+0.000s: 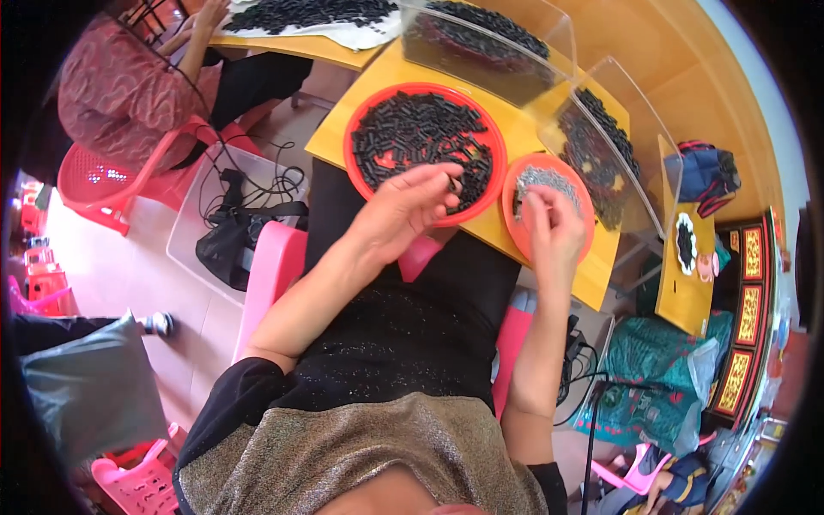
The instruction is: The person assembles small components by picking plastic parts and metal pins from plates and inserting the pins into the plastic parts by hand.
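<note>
My left hand (410, 204) is closed in a pinch over the near right part of a round red tray (349, 142). A small dark piece shows at its fingertips, like the short black pieces (416, 124) heaped in that tray. To its right, my right hand (554, 221) hangs over an orange-red oval dish (586, 249), thumb and fingers pressed together. That dish holds many small silvery metal parts (549, 178). Whatever sits between my right fingertips is too small to make out.
Clear plastic bins (562, 56) of black pieces stand behind and right of the trays on the yellow table (330, 129). Another person (142, 94) sits at the far left beside more black pieces on white cloth (365, 34). A clear tub (193, 232) with cables stands left of my chair.
</note>
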Motion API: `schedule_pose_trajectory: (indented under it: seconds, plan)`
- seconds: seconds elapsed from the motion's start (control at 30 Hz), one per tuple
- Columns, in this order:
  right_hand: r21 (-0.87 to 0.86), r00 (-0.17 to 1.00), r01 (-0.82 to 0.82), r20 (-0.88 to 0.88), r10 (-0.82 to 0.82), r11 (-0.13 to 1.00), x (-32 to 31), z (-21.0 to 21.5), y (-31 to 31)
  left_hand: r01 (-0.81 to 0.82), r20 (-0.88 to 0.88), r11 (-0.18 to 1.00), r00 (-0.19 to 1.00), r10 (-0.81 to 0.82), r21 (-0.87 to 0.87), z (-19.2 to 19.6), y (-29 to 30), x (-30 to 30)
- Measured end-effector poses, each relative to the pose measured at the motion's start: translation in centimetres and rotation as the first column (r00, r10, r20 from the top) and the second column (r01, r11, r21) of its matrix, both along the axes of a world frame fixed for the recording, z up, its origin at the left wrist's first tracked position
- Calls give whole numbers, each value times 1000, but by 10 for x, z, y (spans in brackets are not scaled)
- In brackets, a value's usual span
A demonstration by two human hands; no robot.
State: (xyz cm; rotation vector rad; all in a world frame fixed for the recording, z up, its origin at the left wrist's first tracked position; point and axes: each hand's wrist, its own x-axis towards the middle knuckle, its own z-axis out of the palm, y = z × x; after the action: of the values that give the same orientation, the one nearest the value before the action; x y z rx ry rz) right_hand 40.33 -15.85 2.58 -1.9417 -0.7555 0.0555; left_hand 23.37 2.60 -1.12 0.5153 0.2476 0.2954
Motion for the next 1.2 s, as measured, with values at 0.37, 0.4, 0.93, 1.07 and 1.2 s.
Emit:
schedule_pose_trajectory:
  seconds: [0.37, 0.4, 0.93, 1.07, 1.2]
  plan:
    - [-482, 989, 32, 141, 41, 876, 64, -39, -13, 54, -42, 999, 998, -54, -6, -4, -1, 4]
    - [-504, 985, 14, 158, 76, 864, 63, -41, -12, 54, -39, 999, 998, -54, -2, -5, 0, 4]
    - [-425, 943, -100, 248, 222, 900, 70, -53, -15, 91, -49, 995, 994, -93, -40, -12, -5, 9]
    - [-330, 982, -90, 130, 140, 940, 58, -47, -15, 75, -79, 996, 994, -79, -50, -13, -7, 9]
    - [-68, 970, -175, -181, 161, 982, 29, -29, -12, 144, -31, 988, 989, -146, -59, -16, -12, 10]
